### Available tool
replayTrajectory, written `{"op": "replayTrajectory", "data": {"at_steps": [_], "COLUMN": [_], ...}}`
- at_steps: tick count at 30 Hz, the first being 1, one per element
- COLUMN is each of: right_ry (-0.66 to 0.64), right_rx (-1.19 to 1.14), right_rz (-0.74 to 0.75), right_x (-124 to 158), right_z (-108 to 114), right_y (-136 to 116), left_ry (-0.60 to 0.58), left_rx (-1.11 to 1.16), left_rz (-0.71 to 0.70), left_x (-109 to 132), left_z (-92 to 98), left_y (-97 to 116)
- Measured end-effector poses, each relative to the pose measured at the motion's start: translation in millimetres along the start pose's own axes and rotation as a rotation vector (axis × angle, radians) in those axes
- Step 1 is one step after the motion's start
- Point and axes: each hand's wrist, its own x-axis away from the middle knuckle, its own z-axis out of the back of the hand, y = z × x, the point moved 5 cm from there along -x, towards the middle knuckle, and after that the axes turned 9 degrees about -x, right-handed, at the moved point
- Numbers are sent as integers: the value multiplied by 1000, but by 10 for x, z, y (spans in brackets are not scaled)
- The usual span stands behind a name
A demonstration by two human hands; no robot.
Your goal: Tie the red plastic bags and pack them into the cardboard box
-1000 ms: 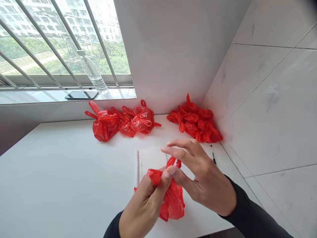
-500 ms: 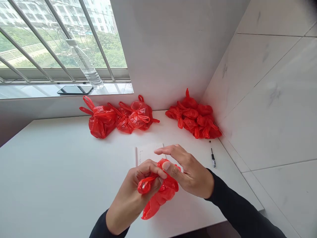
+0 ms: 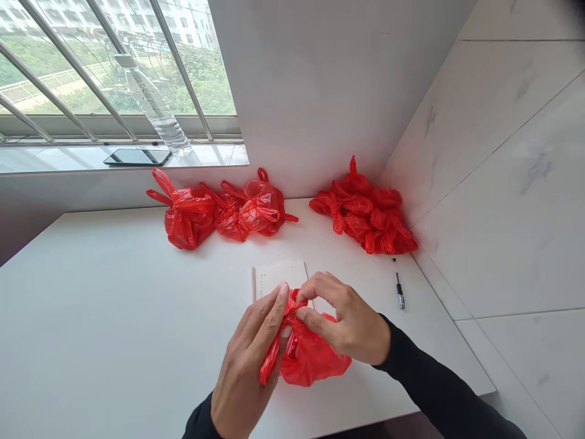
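Head feed: I have the red bag point(image 3: 317, 363) between both hands, on the near side of the open notebook point(image 3: 278, 270), its gathered neck pinched by the right hand's point(image 3: 345, 311) thumb and forefinger, a twisted strip apparently caught between the left hand's point(image 3: 249, 360) thumb and straightened fingers. I'd keep both grips near the twist and draw slowly, evenly — film looks thin (a jerk could tear it)

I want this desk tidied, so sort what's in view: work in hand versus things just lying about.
Work in hand:
- translucent red plastic bag, held by left hand and right hand
- probably the bunched red plastic bags by the wall

Apparently lying about:
- white paper notebook
- slim black-and-silver pen-like tool
- clear plastic bottle
- flat dark phone-like slab
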Motion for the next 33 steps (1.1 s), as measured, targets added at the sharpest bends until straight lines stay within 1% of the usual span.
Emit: {"op": "replayTrajectory", "data": {"at_steps": [2,3,4,6,8,10,11,12,13,15,17,19,21,24,28,33], "right_ry": [71,76,70,40,3,-17,-21,-20,-8,30,50,25,-5,-9,-22,-25], "right_rx": [101,133,161,216,260,241,200,144,88,19,45,153,293,454,557,631], "right_rz": [67,77,66,-9,-118,-205,-230,-248,-254,-241,-203,-142,-78,-14,21,49], "right_x": [61,105,156,274,393,476,496,503,500,484,485,520,578,657,699,741], "right_z": [49,74,106,189,264,286,264,217,152,-23,-230,-426,-558,-619,-634,-690], "right_y": [-15,25,100,324,573,751,801,831,847,865,904,967,1040,1122,1178,1268], "left_ry": [-22,-19,-8,8,12,-4,-6,2,11,3,-41,-75,-88,-110,-144,-103], "left_rx": [-21,-31,-46,-90,-123,-51,15,83,134,154,89,-36,-184,-319,-376,-437], "left_rz": [11,24,45,124,300,549,639,692,699,614,489,369,284,231,211,184], "left_x": [127,231,359,667,981,1224,1288,1306,1279,1147,1015,950,956,1020,1070,1124], "left_z": [-31,-42,-50,-66,-94,-160,-208,-262,-322,-466,-641,-806,-924,-1007,-1024,-1068], "left_y": [-59,-109,-174,-332,-498,-600,-594,-552,-481,-306,-165,-92,-80,-104,-100,-88]}}
